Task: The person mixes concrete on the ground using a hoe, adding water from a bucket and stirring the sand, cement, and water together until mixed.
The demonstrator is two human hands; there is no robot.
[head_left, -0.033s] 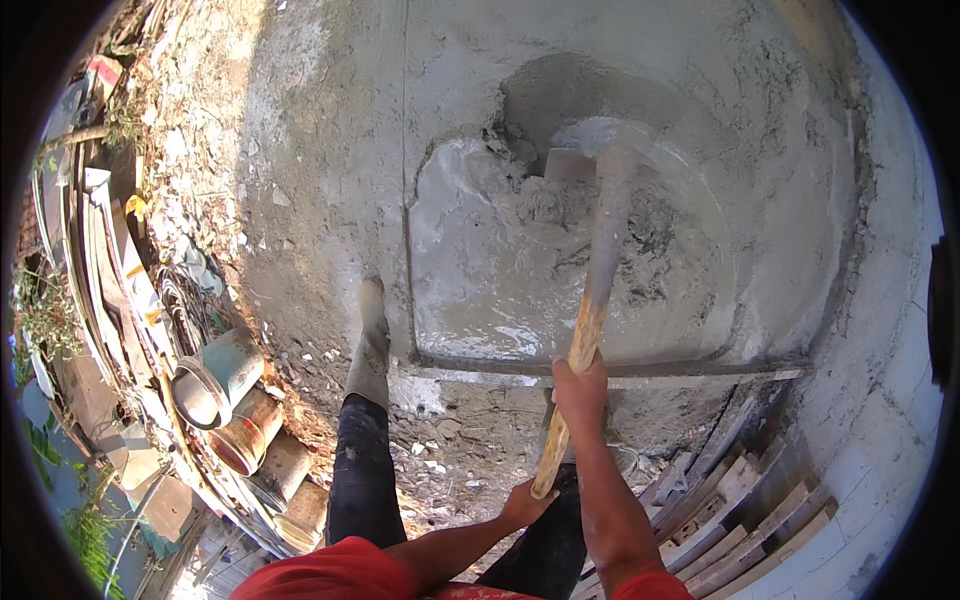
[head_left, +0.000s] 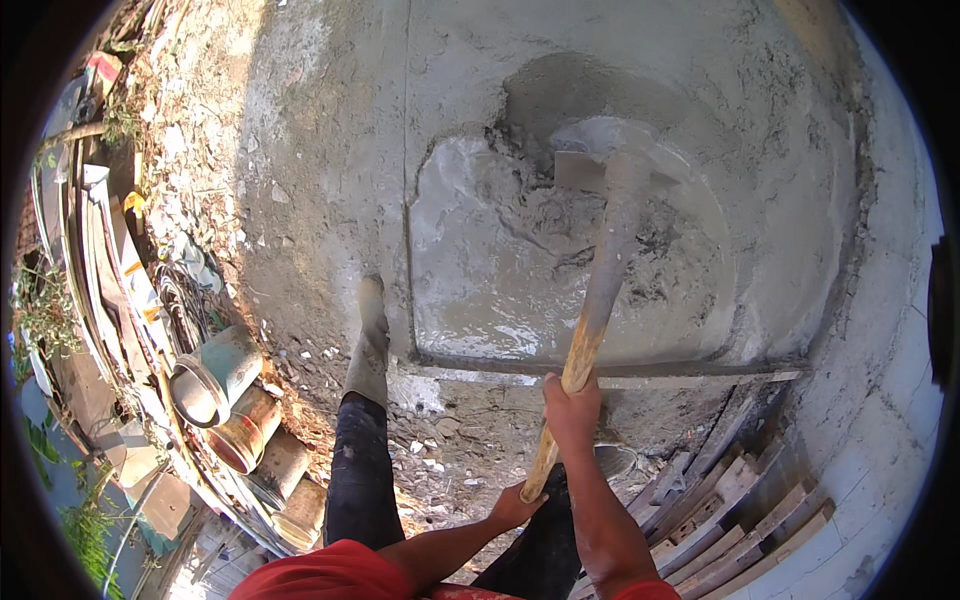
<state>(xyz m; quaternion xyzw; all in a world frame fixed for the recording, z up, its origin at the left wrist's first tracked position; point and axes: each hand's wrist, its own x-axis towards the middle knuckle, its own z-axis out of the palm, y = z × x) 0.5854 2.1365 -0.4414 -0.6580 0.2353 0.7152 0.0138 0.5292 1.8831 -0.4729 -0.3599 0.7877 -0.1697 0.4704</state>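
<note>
A long-handled hoe (head_left: 590, 325) slants across the middle of the view, its wooden handle coated in grey cement toward the far end. Its flat blade (head_left: 578, 172) rests in wet grey cement mix (head_left: 500, 290) at the edge of a scooped hollow (head_left: 570, 95). Closed around the handle's middle is my right hand (head_left: 573, 412). My left hand (head_left: 516, 507) grips the near end of the same handle, lower and to the left. Some of the blade's right part is hidden behind the handle.
A straight board (head_left: 480, 374) edges the mix on the near side. Stacked buckets (head_left: 245, 430), planks (head_left: 110, 250) and debris lie at left. More timber (head_left: 740, 510) sits at lower right beside a pale wall (head_left: 880, 400). My muddy boot (head_left: 370, 335) stands left of the mix.
The hoe blade has shifted slightly right and toward me through the mix. Both hands have moved a little back and to the left with the handle.
</note>
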